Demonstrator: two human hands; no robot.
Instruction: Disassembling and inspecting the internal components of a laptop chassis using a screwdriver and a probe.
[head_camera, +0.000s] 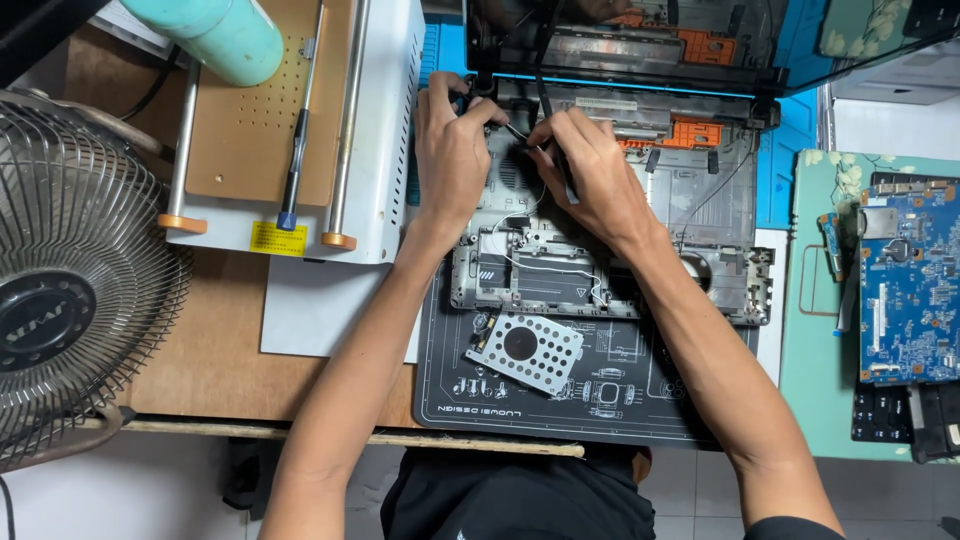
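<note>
Both bare forearms rise from the bottom edge and converge over the opened laptop chassis (610, 240), the landmark for what follows. The left forearm runs up from below the chassis's near left corner, wrist straight. The left hand (452, 150) lies back-up over the chassis's far left part, fingers curled down, with the thumb and fingertips pressed at the far left hinge corner. The right forearm comes in diagonally across the chassis's near right side, wrist bent slightly inward. The right hand (590, 170) sits just right of the left, fingers pinched shut on a thin dark tool (522, 135) whose tip points toward the left hand.
</note>
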